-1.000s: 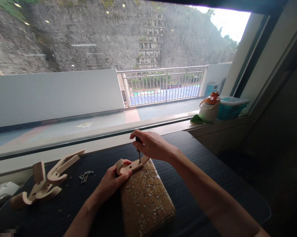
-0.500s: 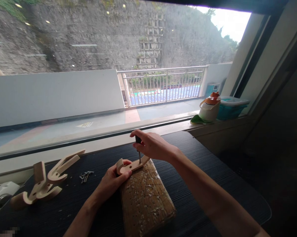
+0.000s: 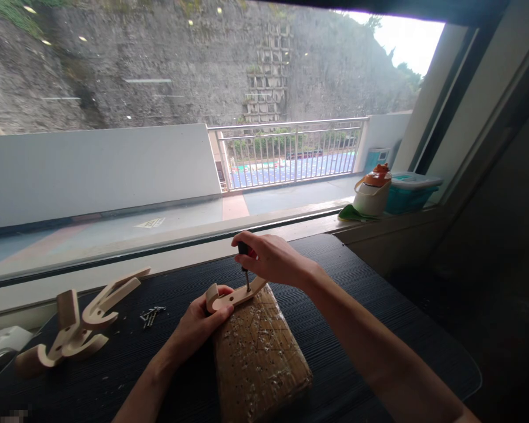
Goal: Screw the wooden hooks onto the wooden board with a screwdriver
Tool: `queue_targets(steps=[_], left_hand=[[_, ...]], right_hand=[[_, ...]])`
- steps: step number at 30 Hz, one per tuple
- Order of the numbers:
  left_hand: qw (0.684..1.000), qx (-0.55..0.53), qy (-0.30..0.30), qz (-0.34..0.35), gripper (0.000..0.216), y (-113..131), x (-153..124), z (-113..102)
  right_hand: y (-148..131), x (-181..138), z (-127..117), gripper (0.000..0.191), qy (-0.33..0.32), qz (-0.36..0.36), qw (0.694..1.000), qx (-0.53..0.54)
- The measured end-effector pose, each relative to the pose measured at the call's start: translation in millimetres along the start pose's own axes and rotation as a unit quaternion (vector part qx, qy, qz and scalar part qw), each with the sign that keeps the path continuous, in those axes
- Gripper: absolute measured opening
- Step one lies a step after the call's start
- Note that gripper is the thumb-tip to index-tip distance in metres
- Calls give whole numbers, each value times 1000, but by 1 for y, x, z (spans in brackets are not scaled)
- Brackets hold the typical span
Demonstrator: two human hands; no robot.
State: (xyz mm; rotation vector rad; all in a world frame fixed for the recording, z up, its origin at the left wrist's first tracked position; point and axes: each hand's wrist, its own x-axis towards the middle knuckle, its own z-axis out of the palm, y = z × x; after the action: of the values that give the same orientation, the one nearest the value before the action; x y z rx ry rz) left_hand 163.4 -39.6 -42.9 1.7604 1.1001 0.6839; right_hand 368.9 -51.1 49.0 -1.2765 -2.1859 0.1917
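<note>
My left hand (image 3: 206, 317) is closed around the curled left end of a pale wooden hook (image 3: 239, 298), thumb on top. The hook lies across the far end of a brown, tape-wrapped block (image 3: 262, 352) pitted with small holes. In my right hand (image 3: 273, 257) is a screwdriver (image 3: 245, 258) with a dark and red handle, held nearly upright. Its tip meets the hook at a hole near the right end; a second hole shows to its left. Whether a screw sits under the tip, I cannot make out.
Several more wooden hooks (image 3: 70, 329) lie in a pile at the left of the dark table (image 3: 361, 346). Beside them is a small heap of screws (image 3: 151, 316). A white bottle with an orange top (image 3: 372, 194) and a teal box (image 3: 411, 194) stand on the windowsill.
The screwdriver handle and the fingers around it have shifted slightly, showing more of the handle. My left hand and the hook stay in place on the block.
</note>
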Motion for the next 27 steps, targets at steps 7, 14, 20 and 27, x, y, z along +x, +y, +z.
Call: queue_targets(steps=[7, 14, 20, 27], left_hand=[[1000, -3, 8, -5, 41, 3, -1, 0], [1000, 7, 6, 2, 41, 0, 0, 0], [1000, 10, 14, -3, 41, 2, 0, 0], [1000, 10, 15, -5, 42, 3, -1, 0]], right_hand=[[-4, 0, 0, 27, 2, -13, 1000, 24], [2, 1, 1, 26, 17, 5, 1000, 6], [-3, -1, -1, 25, 25, -14, 1000, 10], [1, 2, 1, 23, 27, -1, 1000, 0]])
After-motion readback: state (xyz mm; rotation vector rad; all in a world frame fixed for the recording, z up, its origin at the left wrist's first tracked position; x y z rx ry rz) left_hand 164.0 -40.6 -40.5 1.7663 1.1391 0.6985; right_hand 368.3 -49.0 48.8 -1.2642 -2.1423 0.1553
